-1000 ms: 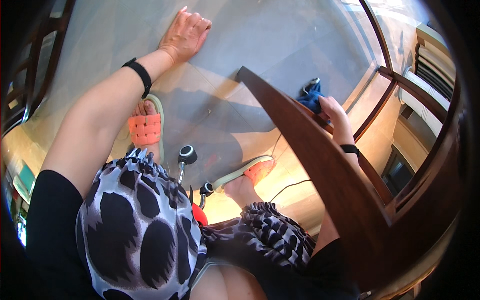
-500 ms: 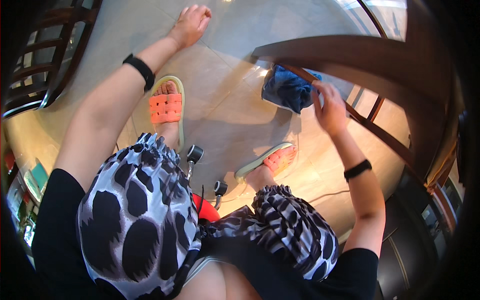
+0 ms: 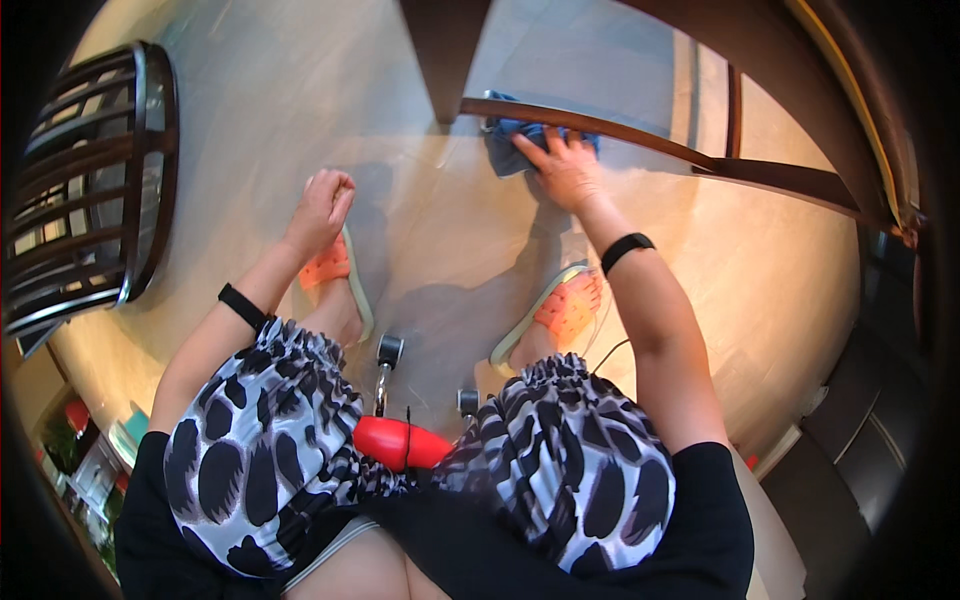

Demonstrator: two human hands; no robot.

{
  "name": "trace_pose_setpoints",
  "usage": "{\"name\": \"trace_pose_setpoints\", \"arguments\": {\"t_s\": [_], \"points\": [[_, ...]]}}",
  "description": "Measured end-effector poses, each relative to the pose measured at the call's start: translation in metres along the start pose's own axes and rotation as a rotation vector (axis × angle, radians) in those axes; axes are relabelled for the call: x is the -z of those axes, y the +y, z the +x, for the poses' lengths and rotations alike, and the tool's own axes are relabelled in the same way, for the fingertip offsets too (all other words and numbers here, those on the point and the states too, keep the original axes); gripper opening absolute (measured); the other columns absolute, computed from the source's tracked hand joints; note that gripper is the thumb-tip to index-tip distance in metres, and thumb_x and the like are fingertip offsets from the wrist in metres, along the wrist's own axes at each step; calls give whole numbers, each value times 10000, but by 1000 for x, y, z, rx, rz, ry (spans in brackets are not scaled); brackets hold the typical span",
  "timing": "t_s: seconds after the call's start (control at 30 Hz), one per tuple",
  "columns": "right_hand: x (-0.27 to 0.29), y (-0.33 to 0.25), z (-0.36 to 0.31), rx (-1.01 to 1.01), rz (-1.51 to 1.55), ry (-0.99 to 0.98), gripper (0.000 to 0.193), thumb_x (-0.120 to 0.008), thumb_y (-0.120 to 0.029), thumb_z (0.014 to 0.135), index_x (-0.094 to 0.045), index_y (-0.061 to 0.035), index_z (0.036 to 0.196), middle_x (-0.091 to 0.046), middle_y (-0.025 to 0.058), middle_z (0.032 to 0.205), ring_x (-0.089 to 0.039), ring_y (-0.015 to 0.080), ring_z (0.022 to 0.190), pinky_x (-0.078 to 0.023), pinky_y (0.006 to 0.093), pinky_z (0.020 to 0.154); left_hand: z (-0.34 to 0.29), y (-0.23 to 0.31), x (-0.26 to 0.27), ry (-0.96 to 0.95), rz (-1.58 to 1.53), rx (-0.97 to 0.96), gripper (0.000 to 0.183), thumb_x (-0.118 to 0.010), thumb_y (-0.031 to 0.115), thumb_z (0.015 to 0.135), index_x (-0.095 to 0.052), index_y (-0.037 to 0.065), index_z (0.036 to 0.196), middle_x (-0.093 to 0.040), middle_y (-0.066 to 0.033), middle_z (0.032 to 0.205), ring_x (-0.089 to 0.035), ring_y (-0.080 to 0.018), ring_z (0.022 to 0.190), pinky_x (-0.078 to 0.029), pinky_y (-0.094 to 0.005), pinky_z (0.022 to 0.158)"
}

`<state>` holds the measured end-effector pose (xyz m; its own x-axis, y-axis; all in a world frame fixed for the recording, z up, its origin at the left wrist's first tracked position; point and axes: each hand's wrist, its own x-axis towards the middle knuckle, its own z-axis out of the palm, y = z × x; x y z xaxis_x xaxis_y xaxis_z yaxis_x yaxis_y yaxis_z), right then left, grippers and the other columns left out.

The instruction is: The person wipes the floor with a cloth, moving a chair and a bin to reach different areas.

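My right hand (image 3: pixel 567 172) reaches forward with its fingers spread over a crumpled blue cloth (image 3: pixel 512 150). The cloth shows on both sides of a low dark wooden rail (image 3: pixel 640 143), which crosses above it. Whether the cloth rests on the floor or hangs at the rail, I cannot tell. Above my left orange slipper (image 3: pixel 326 262), my left hand (image 3: pixel 325 212) is held in a loose fist, with nothing showing in it. Each wrist wears a black band.
A slatted wooden chair (image 3: pixel 130 190) stands at the left. The rail joins a dark tapered furniture leg (image 3: pixel 445 60) ahead. Between my knees is a red rounded seat part (image 3: pixel 400 443), with a caster (image 3: pixel 390 349) in front. A thin cable lies near my right slipper (image 3: pixel 568 308).
My right hand has gone from the rail beside the cloth onto the cloth. My left hand has drawn back toward my left foot. The view has shifted, bringing the rail and its leg further left.
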<state>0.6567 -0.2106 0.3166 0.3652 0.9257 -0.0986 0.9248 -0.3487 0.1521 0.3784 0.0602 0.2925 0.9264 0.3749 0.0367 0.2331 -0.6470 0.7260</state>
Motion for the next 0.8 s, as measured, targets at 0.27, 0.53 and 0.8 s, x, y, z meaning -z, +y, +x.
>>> {"name": "trace_pose_setpoints", "arguments": {"t_s": [0.27,0.53,0.8], "points": [[-2,3,-135,-572,228,11,681,-682,-105,681,-478,-297,1302,-455,162,1189,-500,374,985,-490,451,809,35,44,-2,-131,-14,-86,71,-539,66,858,-525,46,925,-482,-93,818,-485,-249,827,-410,-328,764],[-38,18,-81,-1349,135,-72,632,-538,-434,825,-328,-292,1404,-266,209,1434,-436,396,1091,-402,497,876,74,40,21,-174,19,-5,74,-543,91,855,-525,49,913,-502,-108,833,-497,-287,825,-416,-363,737],[-62,27,19,-436,90,188,497,-429,-260,852,-416,-286,1348,-322,97,1457,-326,384,1277,-226,558,1031,88,102,29,-288,30,39,83,-550,106,854,-526,41,900,-526,-112,824,-510,-279,812,-420,-351,738]]}}
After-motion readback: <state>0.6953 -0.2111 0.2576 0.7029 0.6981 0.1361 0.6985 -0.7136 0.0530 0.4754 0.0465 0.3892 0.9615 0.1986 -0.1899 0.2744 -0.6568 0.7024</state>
